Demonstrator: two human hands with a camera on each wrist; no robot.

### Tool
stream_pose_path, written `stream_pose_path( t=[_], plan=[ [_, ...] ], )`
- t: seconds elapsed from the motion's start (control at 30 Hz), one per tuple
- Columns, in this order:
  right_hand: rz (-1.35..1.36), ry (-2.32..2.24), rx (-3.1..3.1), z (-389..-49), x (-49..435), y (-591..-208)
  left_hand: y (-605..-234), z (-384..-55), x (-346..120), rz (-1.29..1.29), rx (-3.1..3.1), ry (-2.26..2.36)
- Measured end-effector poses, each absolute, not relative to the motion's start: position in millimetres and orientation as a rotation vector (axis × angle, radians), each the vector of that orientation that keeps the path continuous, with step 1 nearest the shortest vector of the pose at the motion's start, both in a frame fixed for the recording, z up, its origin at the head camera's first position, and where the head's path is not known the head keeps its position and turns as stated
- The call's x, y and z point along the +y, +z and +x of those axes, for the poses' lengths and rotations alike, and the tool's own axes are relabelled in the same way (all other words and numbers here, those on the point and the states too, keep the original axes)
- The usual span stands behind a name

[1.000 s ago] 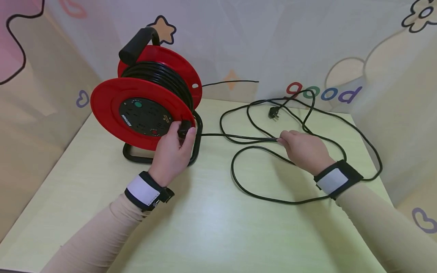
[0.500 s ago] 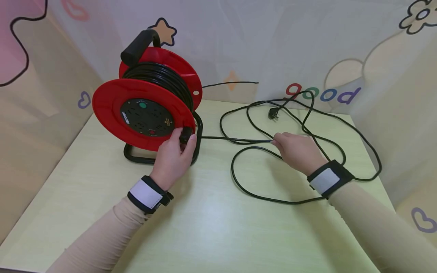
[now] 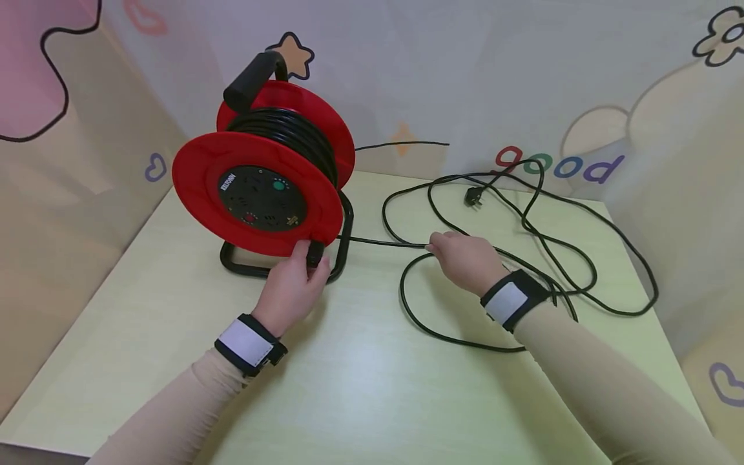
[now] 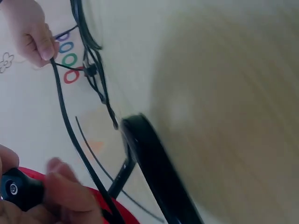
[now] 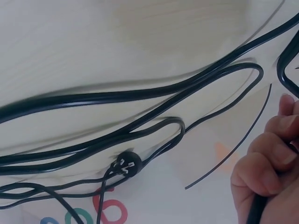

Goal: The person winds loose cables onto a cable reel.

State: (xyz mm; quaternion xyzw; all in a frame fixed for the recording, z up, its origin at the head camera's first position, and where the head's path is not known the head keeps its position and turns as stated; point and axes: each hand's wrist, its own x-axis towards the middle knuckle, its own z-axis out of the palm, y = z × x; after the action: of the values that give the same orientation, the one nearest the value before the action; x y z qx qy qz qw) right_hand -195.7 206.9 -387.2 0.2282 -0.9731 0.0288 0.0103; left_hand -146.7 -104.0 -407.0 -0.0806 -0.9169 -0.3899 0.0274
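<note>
A red cable reel (image 3: 200,184) with black cord wound between its discs stands on a black tube frame (image 3: 244,267) at the left. On its front disc is a round black socket panel (image 3: 263,199) with a green button. My left hand (image 3: 289,289) holds the black winding knob (image 3: 314,253) at the disc's lower right, thumb and fingers around it. Off to the right, my right hand (image 3: 467,262) grips the black cable (image 3: 380,243) that runs into the reel; in the right wrist view curled fingers (image 5: 264,168) wrap around it.
Loose cable loops (image 3: 587,205) spread over the right side of the pale table (image 3: 360,387). Among them lies a black plug (image 3: 473,196), prongs showing. A patterned backdrop (image 3: 407,77) rises behind, close to the reel. A black carrying handle (image 3: 254,81) juts from the reel's top.
The reel's disc has turned clockwise, its panel lettering going from lower left to upper left. My left hand has moved down with the knob. My right hand has come left, nearer the reel.
</note>
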Motion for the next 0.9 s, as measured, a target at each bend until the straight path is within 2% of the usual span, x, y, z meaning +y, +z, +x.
stream_pose_path(
  t=[0.23, 0.6, 0.9],
  plan=[
    [0.725, 0.095, -3.021, -198.0, 197.9, -395.3, -412.4, -148.6, -108.9, -0.173, -2.934, -1.165],
    [0.767, 0.126, -2.981, -207.8, 168.5, -403.8, -420.9, -155.9, -144.7, 0.013, -2.904, -1.785],
    [0.774, 0.100, -3.021, -215.9, 139.4, -402.1, -417.3, -153.4, -177.8, 0.114, -2.845, -1.969]
  ],
)
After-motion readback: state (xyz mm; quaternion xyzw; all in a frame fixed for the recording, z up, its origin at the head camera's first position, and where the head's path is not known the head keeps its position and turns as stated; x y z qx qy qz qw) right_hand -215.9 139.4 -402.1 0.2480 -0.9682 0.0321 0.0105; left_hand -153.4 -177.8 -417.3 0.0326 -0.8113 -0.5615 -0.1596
